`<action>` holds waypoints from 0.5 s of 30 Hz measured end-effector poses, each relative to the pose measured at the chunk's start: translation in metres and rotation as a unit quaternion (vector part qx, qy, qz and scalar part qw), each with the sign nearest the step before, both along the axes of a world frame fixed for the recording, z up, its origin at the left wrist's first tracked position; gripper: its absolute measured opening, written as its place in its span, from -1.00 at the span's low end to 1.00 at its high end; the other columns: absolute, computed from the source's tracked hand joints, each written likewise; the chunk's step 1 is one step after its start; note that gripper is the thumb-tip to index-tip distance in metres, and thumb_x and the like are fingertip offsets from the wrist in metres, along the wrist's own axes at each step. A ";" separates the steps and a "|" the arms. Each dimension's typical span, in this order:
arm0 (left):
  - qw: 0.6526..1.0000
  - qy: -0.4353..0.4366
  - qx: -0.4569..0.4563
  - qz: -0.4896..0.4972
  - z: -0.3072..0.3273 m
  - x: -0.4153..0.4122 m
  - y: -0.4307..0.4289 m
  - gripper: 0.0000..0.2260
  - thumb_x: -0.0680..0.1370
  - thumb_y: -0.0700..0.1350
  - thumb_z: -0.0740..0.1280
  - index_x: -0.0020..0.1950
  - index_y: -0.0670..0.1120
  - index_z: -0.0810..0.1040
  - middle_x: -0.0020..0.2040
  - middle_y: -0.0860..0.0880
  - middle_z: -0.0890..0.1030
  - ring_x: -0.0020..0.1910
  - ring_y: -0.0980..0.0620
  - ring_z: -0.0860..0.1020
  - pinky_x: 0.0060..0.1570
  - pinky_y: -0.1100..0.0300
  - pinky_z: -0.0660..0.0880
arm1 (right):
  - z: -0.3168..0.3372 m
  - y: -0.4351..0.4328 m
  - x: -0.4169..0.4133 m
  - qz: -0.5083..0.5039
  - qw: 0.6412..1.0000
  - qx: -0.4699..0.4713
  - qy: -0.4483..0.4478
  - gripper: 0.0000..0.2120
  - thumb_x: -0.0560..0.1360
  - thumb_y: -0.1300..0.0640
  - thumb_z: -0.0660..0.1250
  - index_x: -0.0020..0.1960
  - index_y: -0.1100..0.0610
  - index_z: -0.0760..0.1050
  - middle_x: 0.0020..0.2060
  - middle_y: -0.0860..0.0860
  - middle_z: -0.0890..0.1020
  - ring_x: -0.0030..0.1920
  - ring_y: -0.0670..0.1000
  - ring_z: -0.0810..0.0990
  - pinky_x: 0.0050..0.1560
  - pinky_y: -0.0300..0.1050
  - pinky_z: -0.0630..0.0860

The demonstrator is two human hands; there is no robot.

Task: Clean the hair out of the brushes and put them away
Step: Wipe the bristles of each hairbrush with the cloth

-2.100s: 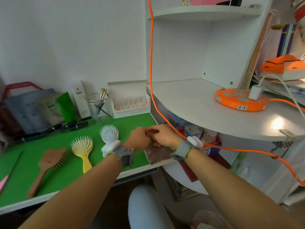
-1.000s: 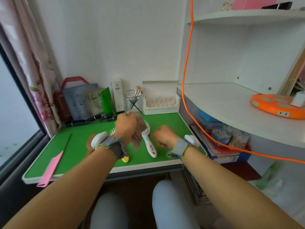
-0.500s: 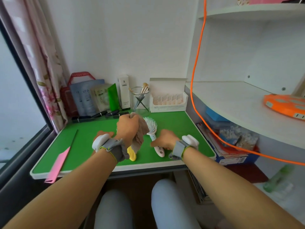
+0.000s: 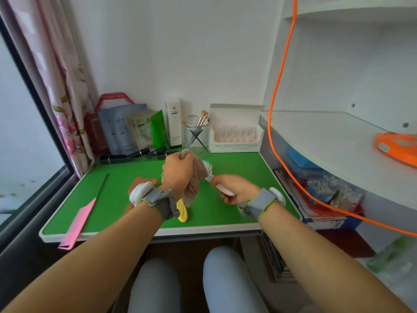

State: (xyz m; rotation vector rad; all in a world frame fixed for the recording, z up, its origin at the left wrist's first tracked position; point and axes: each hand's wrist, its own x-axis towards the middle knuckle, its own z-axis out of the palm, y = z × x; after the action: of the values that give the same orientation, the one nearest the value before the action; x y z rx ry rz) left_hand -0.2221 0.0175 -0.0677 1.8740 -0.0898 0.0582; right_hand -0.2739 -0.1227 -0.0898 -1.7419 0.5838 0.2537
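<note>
My left hand (image 4: 178, 173) is closed on a brownish cloth (image 4: 195, 179) that hangs down over the middle of the green desk (image 4: 117, 199). To its right, my right hand (image 4: 234, 189) grips the pale handle of the white brush (image 4: 208, 169), whose round bristled head pokes out just behind the cloth. The yellow brush (image 4: 182, 211) lies on the desk under my left wrist, only its handle showing. A wooden brush (image 4: 141, 180) is mostly hidden behind my left wristband.
A pink tail comb (image 4: 76, 222) lies at the desk's front left corner. Along the back stand cosmetic packets, a white box (image 4: 173, 123), a glass of makeup brushes (image 4: 196, 129) and an open sachet carton (image 4: 235, 132). An orange cable (image 4: 274, 109) hangs by the shelves on the right.
Both hands moved from the desk's right edge to its middle. My left hand lifted the cloth upright, and my right hand closed on the white brush handle and raised it.
</note>
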 end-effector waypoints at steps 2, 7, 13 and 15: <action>1.000 -0.002 -0.008 0.003 0.000 0.001 -0.003 -0.82 0.51 -0.10 0.21 -0.26 -0.13 0.46 -0.32 -0.09 0.48 -0.31 -0.05 0.42 -0.29 0.13 0.36 | 0.002 -0.001 -0.001 0.001 0.998 0.066 0.009 -0.73 0.53 0.15 0.26 -0.32 0.14 0.33 -0.45 0.04 0.36 -0.51 -0.06 0.30 -0.55 -0.30 0.21; 0.999 -0.021 -0.023 0.012 0.001 0.002 -0.010 -0.81 0.49 -0.12 0.21 -0.31 -0.13 0.41 -0.35 -0.08 0.44 -0.31 -0.06 0.38 -0.26 0.09 0.35 | 0.000 -0.004 0.004 -0.043 0.989 0.136 -0.045 -0.84 0.54 0.15 0.23 -0.20 0.10 0.34 -0.48 0.01 0.39 -0.67 -0.12 0.28 -0.60 -0.38 0.17; 0.999 -0.042 -0.015 0.019 0.000 0.006 -0.021 -0.84 0.50 -0.14 0.21 -0.25 -0.18 0.39 -0.32 -0.13 0.39 -0.31 -0.04 0.32 -0.28 0.08 0.28 | 0.003 -0.016 0.013 -0.074 0.970 0.206 -0.104 -0.64 0.59 -0.19 0.08 -0.18 0.08 0.28 -0.61 0.00 0.40 -0.69 -0.08 0.24 -0.62 -0.38 0.13; 0.999 -0.044 -0.013 0.014 -0.002 0.005 -0.024 -0.84 0.50 -0.14 0.21 -0.25 -0.18 0.38 -0.32 -0.14 0.37 -0.31 -0.04 0.31 -0.29 0.08 0.26 | 0.004 -0.019 0.013 -0.077 0.966 0.218 -0.115 -0.53 0.57 -0.29 0.01 -0.18 0.11 0.29 -0.59 0.02 0.41 -0.70 -0.06 0.26 -0.63 -0.37 0.13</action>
State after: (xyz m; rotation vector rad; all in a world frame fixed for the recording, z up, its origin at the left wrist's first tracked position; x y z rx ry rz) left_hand -0.2166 -0.0070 -0.0693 1.8470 -0.1221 0.1611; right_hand -0.2610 -0.1418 -0.0854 -1.2705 0.4505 0.0610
